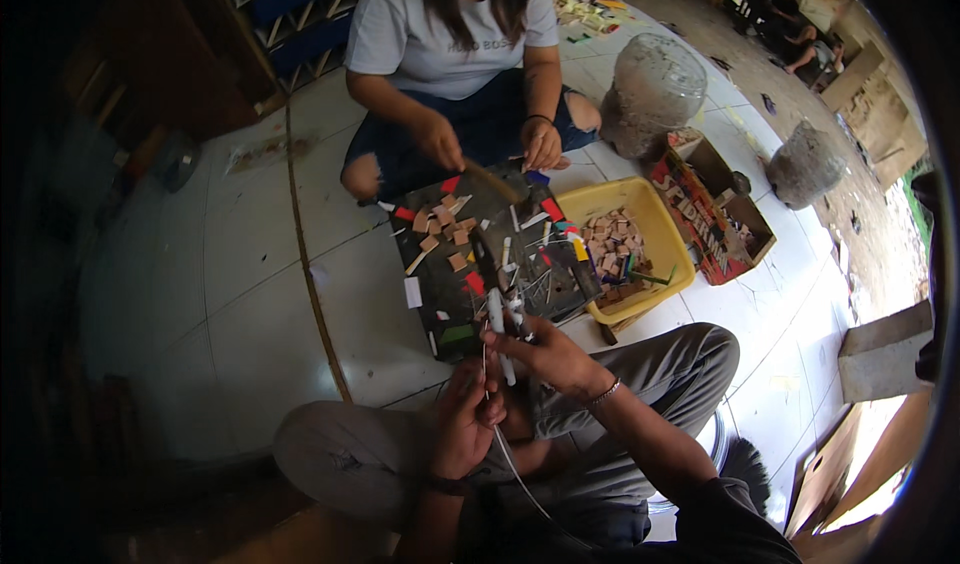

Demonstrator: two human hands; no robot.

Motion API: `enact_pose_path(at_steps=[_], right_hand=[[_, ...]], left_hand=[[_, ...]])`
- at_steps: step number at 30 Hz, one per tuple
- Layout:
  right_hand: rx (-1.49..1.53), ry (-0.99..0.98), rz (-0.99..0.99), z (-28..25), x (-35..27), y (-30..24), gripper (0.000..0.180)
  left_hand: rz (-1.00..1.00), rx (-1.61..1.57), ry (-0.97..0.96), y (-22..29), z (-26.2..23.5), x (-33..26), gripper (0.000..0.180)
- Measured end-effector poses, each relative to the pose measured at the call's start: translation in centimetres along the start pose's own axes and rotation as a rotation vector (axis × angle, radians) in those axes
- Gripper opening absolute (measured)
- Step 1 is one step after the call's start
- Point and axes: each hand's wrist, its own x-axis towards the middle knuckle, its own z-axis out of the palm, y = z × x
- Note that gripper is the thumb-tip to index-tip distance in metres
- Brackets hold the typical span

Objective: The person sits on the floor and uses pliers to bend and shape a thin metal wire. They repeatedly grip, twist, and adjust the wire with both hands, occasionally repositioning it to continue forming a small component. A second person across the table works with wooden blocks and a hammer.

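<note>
My left hand (465, 414) is closed on a thin whitish wire (520, 484), whose long end trails down across my lap. A short length of it stands up above the fingers. Beside it, my right hand (550, 356) is wrapped around a tool with white handles (497, 316) that looks like pliers; its jaws are hard to make out. Both hands are close together over my crossed legs, at the near edge of a dark board (410, 304). On that board lie small wooden blocks (440, 222), coloured scraps and thin sticks or wire pieces.
Opposite sits a person (455, 54), one hand gripping a brown stick-like tool (492, 180) over the board. Right of the board stand a yellow tub (682, 276) of wooden pieces and an open box (715, 229). Cloudy plastic containers (655, 89) stand beyond. A wire coil (718, 444) lies by my knee.
</note>
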Motion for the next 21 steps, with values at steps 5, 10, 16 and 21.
enact_pose_path(at_steps=[5,10,16,21], right_hand=[[-0.018,0.073,0.123,-0.2,0.5,-2.1,0.036],[-0.089,0.102,0.139,-0.5,0.4,-3.5,0.037],[-0.27,0.06,-0.04,-1.1,-1.5,-2.0,0.044],[-0.47,0.023,0.072,-1.5,-5.3,0.3,0.043]], left_hand=[[-0.124,-0.048,-0.022,-0.2,0.3,0.0,0.029],[-0.151,-0.058,-0.107,-0.4,0.8,-0.5,0.038],[-0.068,0.005,0.009,-0.3,0.7,-0.4,0.042],[-0.014,0.171,0.046,-0.8,0.1,0.4,0.035]])
